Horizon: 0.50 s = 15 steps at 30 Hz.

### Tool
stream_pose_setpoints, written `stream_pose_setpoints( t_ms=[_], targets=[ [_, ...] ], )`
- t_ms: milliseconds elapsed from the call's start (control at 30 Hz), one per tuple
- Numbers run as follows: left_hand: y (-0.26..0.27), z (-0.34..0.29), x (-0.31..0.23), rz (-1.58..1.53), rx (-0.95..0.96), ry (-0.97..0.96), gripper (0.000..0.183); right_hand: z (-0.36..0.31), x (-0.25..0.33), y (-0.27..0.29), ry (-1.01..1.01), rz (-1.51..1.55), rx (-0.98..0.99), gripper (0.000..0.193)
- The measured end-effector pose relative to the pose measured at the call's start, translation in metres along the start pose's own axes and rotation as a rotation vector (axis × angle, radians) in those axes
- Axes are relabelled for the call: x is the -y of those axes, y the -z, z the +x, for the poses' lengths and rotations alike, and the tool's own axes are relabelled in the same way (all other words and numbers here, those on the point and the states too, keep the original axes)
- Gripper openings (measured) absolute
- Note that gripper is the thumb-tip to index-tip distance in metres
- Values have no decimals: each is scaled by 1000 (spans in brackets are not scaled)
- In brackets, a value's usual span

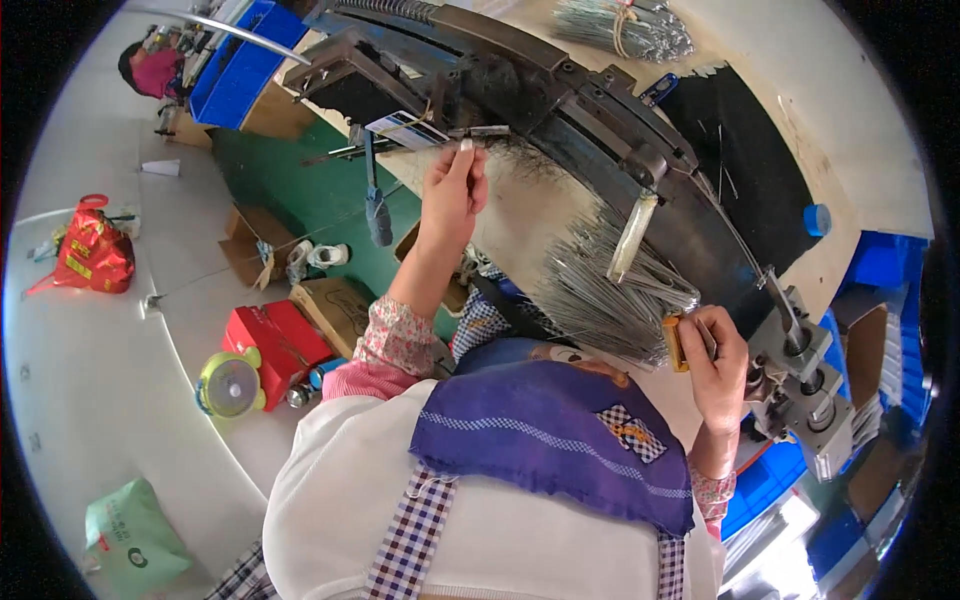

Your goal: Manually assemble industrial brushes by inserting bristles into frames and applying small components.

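Note:
My left hand (456, 195) is closed, thumb and fingers pinched together, at the left end of a long dark metal machine (560, 90). Whatever lies in the pinch is too small to make out. At the machine's right end my right hand (716, 368) is closed around a small orange-yellow piece (676, 345), and a bit of grey metal shows between the fingers. Between my hands a thick bundle of thin silver wires (600, 290) lies on the bench's near side. Over the bundle hangs a lever with a pale wrapped handle (632, 238).
Another tied wire bundle (625, 28) lies behind the machine, and a blue round cap (817, 220) sits on the far bench. A metal clamp fixture (805, 380) stands at right. Cardboard boxes (335, 310), a red box (275, 350) and shoes (325, 256) are on the left floor.

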<state>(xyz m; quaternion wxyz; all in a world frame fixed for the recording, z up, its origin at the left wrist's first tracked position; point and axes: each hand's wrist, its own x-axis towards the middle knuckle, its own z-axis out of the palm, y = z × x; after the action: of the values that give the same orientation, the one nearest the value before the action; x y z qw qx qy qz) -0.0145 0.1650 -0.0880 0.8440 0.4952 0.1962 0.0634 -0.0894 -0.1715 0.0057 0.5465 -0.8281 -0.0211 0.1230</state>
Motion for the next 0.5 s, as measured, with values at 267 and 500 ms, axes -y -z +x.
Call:
stream_pose_setpoints(
  t_ms=[267, 500],
  targets=[
    [37, -46, -6, 177, -131, 55, 19, -4, -19, -4, -33, 85, 11, 11],
    [38, -54, 0, 105, -503, 67, 20, -3, -27, -6, -17, 96, 9, 13]
  ],
)
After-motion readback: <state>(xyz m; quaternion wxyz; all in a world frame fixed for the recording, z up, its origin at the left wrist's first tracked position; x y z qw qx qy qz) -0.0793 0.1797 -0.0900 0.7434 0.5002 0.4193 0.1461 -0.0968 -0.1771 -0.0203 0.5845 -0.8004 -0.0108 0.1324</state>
